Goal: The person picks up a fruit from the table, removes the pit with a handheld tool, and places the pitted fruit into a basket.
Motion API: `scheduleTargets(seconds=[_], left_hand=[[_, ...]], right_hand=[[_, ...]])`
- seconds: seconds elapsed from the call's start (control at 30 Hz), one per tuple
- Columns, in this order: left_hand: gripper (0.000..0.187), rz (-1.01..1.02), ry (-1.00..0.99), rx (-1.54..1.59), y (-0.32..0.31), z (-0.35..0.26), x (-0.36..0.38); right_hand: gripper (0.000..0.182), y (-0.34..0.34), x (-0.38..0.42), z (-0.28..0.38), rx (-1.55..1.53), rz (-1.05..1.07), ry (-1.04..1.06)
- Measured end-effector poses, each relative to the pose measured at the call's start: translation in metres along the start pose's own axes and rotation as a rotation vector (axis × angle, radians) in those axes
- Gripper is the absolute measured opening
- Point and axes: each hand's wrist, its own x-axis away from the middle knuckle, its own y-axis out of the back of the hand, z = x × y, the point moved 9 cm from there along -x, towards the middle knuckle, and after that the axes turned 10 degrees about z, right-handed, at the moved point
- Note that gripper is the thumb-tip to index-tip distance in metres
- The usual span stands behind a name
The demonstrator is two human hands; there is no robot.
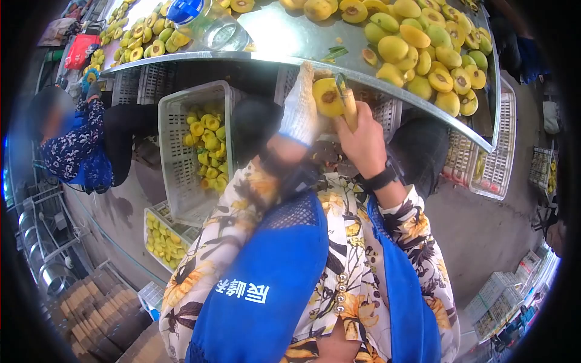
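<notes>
My left hand (pixel 301 109), in a white work glove, is closed on a halved yellow peach (pixel 328 98), its cut face and brown pit turned toward me. A pitting knife with a wooden handle (pixel 349 107) is gripped in my bare right hand (pixel 363 136). Its curved metal blade (pixel 341 81) points up and overlaps the right edge of the peach half. Both hands are just below the front edge of the metal table (pixel 266 55). Many more peaches (pixel 423 51), whole and halved, are heaped on the table beyond my right hand.
Left of my lap, a white crate (pixel 175 145) holds pitted peach halves (pixel 209 139), and another pile of peaches (pixel 163 239) fills a crate behind it. A blue-capped bottle (pixel 212 27) lies on the table. A co-worker (pixel 78 139) sits at far left. White crates (pixel 493 163) stand at right.
</notes>
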Motion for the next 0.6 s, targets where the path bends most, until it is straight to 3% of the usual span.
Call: scheduleTargets(seconds=[0.13, 0.23, 0.43, 0.6], left_hand=[[0.033, -0.044, -0.018, -0.138, 0.006, -0.004, 0.002], [0.032, -0.034, 0.054, 0.024, 0.007, 0.009, -0.002], [0.045, 0.022, 0.191, 0.153, 0.012, 0.027, -0.005], [0.032, -0.061, 0.114, 0.056, 0.016, 0.023, -0.003]], right_hand=[[0.039, -0.003, 0.009, -0.004, 0.069, 0.068, -0.046], [0.034, 0.007, 0.012, 0.000, -0.171, -0.029, -0.069], [0.031, 0.007, 0.015, 0.001, 0.011, 0.051, -0.099], [0.028, -0.003, 0.021, -0.005, 0.121, 0.112, -0.052]])
